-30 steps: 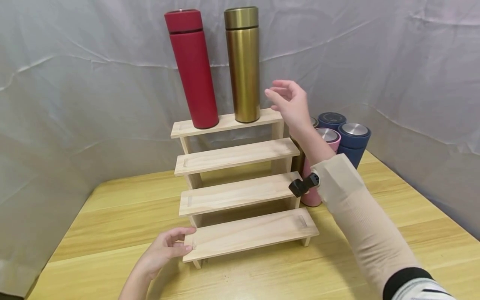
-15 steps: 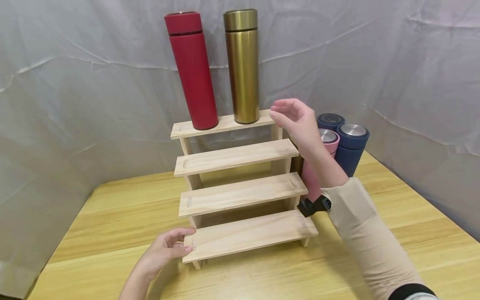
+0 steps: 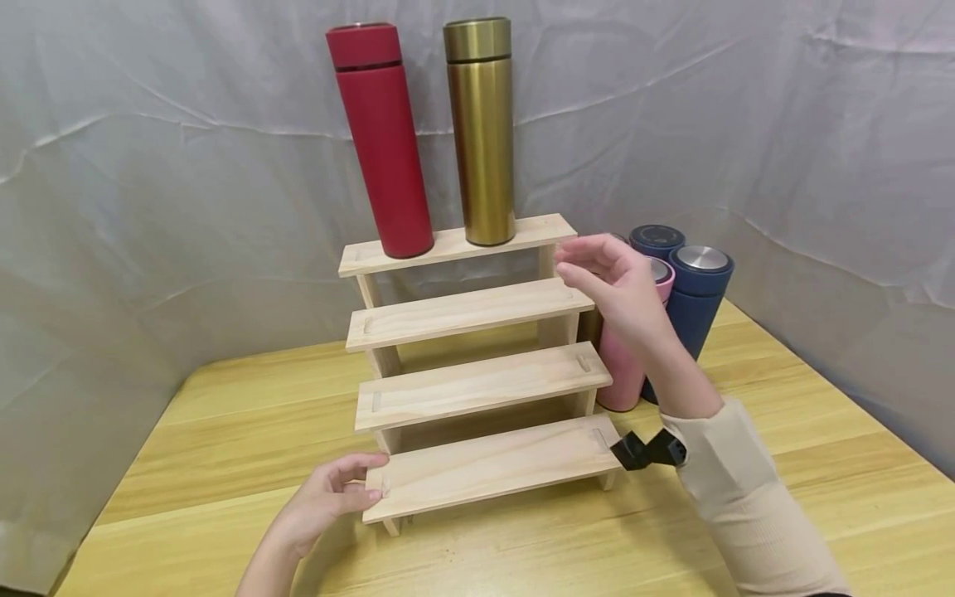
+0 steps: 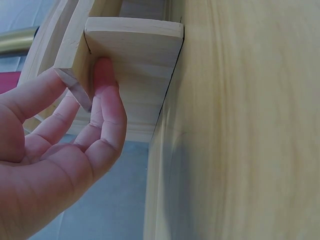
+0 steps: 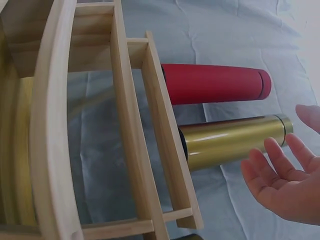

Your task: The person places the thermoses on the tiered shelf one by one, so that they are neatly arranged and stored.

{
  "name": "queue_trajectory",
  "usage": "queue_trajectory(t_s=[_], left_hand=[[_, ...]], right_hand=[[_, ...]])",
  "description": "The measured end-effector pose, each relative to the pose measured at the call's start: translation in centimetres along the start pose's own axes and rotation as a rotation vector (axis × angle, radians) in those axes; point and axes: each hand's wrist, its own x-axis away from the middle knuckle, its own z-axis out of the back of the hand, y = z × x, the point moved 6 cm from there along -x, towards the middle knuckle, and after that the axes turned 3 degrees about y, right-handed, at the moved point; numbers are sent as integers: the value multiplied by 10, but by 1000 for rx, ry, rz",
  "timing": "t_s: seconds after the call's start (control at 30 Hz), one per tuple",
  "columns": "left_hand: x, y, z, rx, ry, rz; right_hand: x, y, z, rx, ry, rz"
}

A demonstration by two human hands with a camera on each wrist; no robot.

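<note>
A stepped wooden display rack (image 3: 477,385) with several shelves stands on the table. In the head view, a red thermos flask (image 3: 382,149) and a gold thermos flask (image 3: 483,149) stand upright on its top shelf. My left hand (image 3: 317,506) grips the left end of the lowest shelf; the left wrist view shows the thumb and fingers (image 4: 107,107) on either side of the board's end. Off the rack's right side, my right hand (image 3: 627,290) holds nothing, its fingers loosely bent. It partly covers a pink thermos flask (image 3: 621,365) behind it.
Two blue flasks (image 3: 697,303) stand on the wooden table (image 3: 254,423) right of the rack, beside the pink one. Another gold flask (image 3: 591,327) is mostly hidden behind the rack's right edge. Grey cloth (image 3: 164,215) hangs behind and at the sides.
My right hand has come down and a little to the right, from beside the gold flask to the level of the second shelf. The left hand and the flasks have stayed put.
</note>
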Motion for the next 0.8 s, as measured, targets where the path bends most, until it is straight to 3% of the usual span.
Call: queue_trajectory(t_s=[0.23,0.53,0.8], left_hand=[[0,0,-1,8,-13,3],[0,0,-1,5,-14,4],[0,-1,-1,10,-22,0]], right_hand=[[14,4,12,14,-54,24],[25,8,32,-70,-117,43],[30,6,49,-133,-125,75]])
